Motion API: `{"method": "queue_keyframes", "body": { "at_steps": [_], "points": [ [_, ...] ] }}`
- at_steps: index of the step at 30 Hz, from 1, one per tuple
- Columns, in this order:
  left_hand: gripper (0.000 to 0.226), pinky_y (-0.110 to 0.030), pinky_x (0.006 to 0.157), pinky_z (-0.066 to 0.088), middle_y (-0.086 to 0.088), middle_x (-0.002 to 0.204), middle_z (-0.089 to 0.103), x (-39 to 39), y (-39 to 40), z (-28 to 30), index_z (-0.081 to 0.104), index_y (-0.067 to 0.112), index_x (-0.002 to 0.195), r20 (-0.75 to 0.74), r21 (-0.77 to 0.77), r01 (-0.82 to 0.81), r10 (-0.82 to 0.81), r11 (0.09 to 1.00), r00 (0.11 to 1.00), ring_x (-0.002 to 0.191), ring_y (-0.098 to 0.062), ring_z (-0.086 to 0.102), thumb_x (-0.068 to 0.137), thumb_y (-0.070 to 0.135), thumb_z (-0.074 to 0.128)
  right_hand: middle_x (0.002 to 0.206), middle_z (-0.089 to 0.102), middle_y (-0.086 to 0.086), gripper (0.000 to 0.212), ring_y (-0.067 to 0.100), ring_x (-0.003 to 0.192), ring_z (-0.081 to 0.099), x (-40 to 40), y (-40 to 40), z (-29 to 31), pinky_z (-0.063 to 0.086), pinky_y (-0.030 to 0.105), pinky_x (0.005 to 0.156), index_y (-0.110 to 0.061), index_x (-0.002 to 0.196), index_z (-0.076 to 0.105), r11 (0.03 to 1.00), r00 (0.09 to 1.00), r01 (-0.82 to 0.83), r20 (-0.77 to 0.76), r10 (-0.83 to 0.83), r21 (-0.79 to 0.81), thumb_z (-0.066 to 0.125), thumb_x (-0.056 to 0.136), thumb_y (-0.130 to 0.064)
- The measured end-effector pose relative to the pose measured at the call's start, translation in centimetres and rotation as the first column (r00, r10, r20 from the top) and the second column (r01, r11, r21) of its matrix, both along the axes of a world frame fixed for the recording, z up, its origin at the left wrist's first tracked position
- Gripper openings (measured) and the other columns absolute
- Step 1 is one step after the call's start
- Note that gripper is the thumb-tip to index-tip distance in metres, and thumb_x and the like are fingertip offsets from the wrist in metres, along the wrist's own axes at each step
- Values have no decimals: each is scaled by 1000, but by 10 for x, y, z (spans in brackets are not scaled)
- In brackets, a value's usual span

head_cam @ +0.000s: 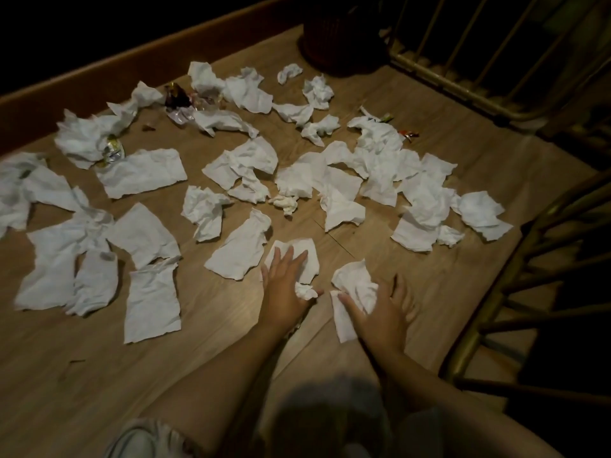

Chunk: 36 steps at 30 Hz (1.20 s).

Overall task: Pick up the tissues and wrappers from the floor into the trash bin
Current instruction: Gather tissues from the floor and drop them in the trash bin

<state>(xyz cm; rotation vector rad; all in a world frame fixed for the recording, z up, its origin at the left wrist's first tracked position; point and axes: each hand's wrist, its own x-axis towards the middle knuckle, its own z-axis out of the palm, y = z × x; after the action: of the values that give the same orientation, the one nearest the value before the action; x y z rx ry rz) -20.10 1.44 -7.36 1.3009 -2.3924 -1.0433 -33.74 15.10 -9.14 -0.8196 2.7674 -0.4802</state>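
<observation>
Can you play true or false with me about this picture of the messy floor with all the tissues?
1. Both hands are down on tissues at the near edge of the mess. True: the left hand lies on a flat tissue, and the right hand is on a crumpled tissue.
2. The floor is already clean. False: white tissues are spread all over the wooden floor.
3. A dark trash bin stands at the far side. True.
4. Only tissues lie there. False: shiny wrappers lie among them too.
5. The left hand is empty. False: a small tissue wad sits by its thumb.
</observation>
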Motion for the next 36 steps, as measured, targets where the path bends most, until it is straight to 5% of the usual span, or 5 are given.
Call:
{"method": "queue_keyframes", "body": {
  "at_steps": [8, 18, 25, 30, 36],
  "points": [
    [31, -20, 75, 38, 4, 91, 57, -9, -14, -9, 72, 24, 104, -170, -31, -63, 57, 998, 984, 97, -19, 50, 74, 18, 80, 134, 52, -2, 49, 15, 127, 46, 14, -44, 4, 45, 32, 102, -16, 121, 55, 925, 977, -15, 190, 94, -380, 75, 77, -9],
    [28, -10, 90, 43, -6, 109, 69, 8, -91, 141, 73, 10, 103, -322, 164, -420, 450, 893, 833, 100, -17, 63, 76, 7, 77, 89, 68, -1, 35, 10, 86, 63, 14, -151, 177, 52, 19, 78, -20, 82, 74, 840, 931, -46, 282, 233, -541, 63, 74, 12],
    [27, -11, 84, 47, 4, 105, 72, 46, -89, 332, 74, 13, 108, -299, 358, -494, 598, 793, 744, 96, -8, 65, 82, 21, 75, 75, 67, 0, 14, 15, 73, 63, 58, -156, 376, 51, 27, 62, -11, 84, 72, 858, 775, 286, 629, 54, -426, 63, 90, -21],
    [15, -25, 84, 53, 1, 90, 73, 58, -104, 482, 76, 12, 91, -265, 530, -559, 751, 637, 605, 91, -18, 70, 78, 20, 79, 48, 42, 6, 60, 12, 48, 35, 82, -173, 523, 31, 28, 49, -7, 49, 47, 877, 891, 193, 453, 31, -441, 60, 87, -52],
    [22, -22, 68, 52, 0, 72, 69, 76, -123, 655, 70, 12, 70, -292, 569, -542, 768, 618, 570, 68, -10, 63, 76, 31, 81, 54, 59, 9, 79, 18, 49, 57, 102, -197, 692, 43, 26, 54, -2, 58, 55, 789, 795, 419, 602, -79, -450, 30, 89, -70]
  ]
}}
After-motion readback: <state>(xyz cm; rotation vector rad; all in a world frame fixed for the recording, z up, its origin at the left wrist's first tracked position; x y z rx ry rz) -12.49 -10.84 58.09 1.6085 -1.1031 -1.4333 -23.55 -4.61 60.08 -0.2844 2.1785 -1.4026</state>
